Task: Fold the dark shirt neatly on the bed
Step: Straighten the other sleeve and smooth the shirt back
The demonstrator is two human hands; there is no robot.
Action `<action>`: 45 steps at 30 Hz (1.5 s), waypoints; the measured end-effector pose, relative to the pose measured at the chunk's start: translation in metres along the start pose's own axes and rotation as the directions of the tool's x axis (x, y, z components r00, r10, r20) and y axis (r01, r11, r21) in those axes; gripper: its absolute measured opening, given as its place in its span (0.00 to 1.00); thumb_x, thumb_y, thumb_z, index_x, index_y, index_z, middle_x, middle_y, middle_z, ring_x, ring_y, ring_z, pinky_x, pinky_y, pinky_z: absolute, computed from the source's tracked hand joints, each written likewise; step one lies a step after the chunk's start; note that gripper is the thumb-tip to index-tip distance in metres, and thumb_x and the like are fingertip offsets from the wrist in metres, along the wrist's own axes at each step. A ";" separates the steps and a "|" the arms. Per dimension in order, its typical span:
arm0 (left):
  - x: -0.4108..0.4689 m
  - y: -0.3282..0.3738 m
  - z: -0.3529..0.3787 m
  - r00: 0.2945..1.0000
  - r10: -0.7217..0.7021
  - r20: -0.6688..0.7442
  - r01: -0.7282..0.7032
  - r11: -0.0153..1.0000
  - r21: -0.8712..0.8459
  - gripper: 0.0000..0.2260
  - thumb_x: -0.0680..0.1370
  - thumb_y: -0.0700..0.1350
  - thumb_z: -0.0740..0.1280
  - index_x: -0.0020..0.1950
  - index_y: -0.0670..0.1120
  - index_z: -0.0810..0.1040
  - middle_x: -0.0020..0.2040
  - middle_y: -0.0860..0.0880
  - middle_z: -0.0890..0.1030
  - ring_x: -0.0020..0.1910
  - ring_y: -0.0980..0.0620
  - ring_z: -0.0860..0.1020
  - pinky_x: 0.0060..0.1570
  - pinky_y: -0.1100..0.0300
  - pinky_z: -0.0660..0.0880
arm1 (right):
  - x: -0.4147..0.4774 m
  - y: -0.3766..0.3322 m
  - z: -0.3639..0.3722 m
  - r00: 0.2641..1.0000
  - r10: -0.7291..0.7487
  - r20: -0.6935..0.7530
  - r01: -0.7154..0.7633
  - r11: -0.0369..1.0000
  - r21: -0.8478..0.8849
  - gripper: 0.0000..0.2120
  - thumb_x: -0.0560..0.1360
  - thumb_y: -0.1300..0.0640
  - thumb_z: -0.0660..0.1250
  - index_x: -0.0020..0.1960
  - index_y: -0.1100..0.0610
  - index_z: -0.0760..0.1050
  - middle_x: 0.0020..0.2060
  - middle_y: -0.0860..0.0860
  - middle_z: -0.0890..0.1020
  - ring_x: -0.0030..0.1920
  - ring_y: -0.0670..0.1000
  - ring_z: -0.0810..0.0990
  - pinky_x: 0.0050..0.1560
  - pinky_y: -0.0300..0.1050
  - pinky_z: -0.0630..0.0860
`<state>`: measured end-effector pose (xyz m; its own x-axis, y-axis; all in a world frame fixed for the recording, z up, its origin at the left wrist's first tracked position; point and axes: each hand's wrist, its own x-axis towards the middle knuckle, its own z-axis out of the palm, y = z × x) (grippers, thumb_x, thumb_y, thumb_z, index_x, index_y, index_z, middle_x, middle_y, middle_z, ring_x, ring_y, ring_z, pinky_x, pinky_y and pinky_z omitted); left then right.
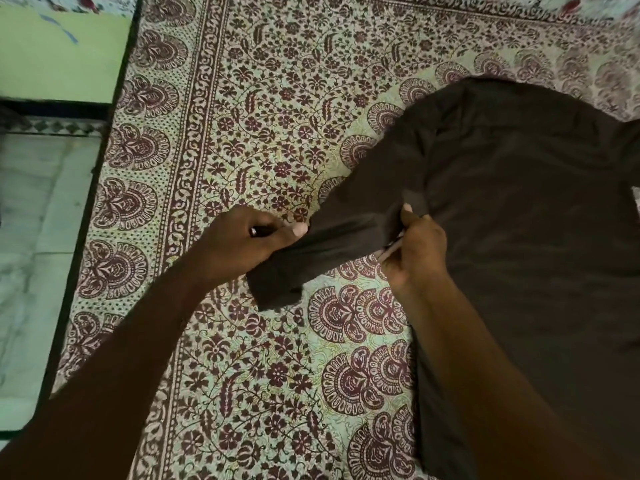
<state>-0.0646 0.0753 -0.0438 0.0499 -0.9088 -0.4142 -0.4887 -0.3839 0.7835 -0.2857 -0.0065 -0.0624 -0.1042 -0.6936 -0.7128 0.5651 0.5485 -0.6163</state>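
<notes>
A dark brown shirt [519,202] lies spread over the right half of the bed, its body running off the right and bottom edges of the view. One sleeve stretches out to the left, lifted a little off the bedsheet. My left hand [249,240] is closed on that sleeve near its cuff, and the cuff end hangs below the hand. My right hand [415,251] pinches the same sleeve where it meets the shirt's body. My right forearm covers part of the shirt's lower left side.
The bed carries a pale sheet [242,98] printed with maroon flowers and paisley borders. Its left edge [104,161] runs diagonally, with marble floor [34,254] and a green wall [59,57] beyond it.
</notes>
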 end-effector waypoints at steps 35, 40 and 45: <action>0.051 -0.121 -0.173 0.931 -0.212 -0.296 0.364 0.584 0.726 0.21 0.81 0.64 0.62 0.62 0.49 0.77 0.60 0.42 0.80 0.61 0.40 0.78 0.63 0.44 0.70 | 0.037 0.098 0.075 0.988 -0.115 -0.104 0.039 0.834 -0.551 0.13 0.74 0.64 0.76 0.53 0.66 0.76 0.50 0.67 0.84 0.40 0.60 0.84 0.30 0.43 0.78; 0.057 -0.139 -0.161 0.887 -0.243 -0.394 0.462 0.498 0.734 0.23 0.82 0.65 0.57 0.64 0.48 0.75 0.62 0.40 0.79 0.61 0.37 0.79 0.63 0.44 0.71 | 0.044 0.095 0.077 0.545 -0.616 0.568 0.550 -0.248 -0.797 0.22 0.74 0.54 0.74 0.64 0.60 0.74 0.62 0.61 0.74 0.60 0.60 0.73 0.56 0.48 0.70; 0.055 -0.144 -0.152 0.860 -0.148 -0.488 0.500 0.432 0.750 0.18 0.83 0.57 0.62 0.61 0.44 0.77 0.59 0.38 0.80 0.59 0.36 0.79 0.64 0.42 0.68 | 0.088 0.120 0.109 0.741 -0.124 0.660 0.428 -0.670 -0.607 0.40 0.81 0.31 0.50 0.83 0.56 0.52 0.82 0.63 0.51 0.82 0.66 0.48 0.76 0.70 0.52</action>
<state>0.1410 0.0553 -0.1090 0.5403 -0.8046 -0.2464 -0.8399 -0.4978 -0.2162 -0.1379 -0.0525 -0.1632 0.3930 -0.8903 -0.2302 -0.9195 -0.3812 -0.0956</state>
